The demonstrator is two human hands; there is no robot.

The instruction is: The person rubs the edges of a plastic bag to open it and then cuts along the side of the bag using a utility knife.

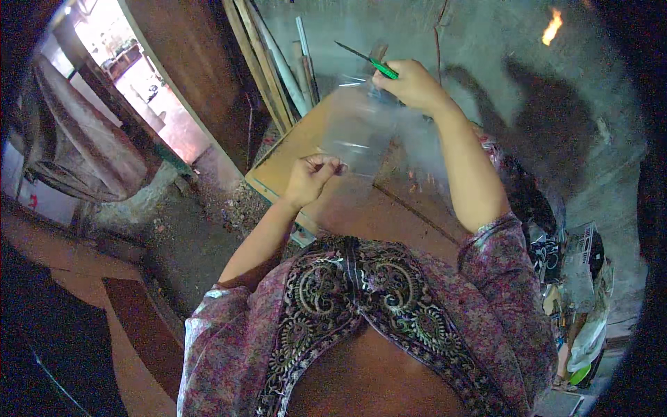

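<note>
My right hand (409,86) is raised over the far part of the table, closed around the green handle of a thin, dark pointed tool (385,69). The tool's tip points up and to the left. Clear plastic film (359,122) hangs or lies between my hands, its folds catching the light. Lower and to the left, my left hand (312,180) has its fingertips pinched together at the film's near left edge. Beneath both is a wooden table (281,161) with a yellowish-brown top. What kind of pointed tool it is, I cannot tell.
Wooden strips and pipes (276,78) lean against the wall behind the table. A thin dark rod or gap (417,213) crosses the tabletop. Draped cloth (88,140) hangs left, near a bright doorway (156,88). Various items and a metal box (578,271) stand at the right.
</note>
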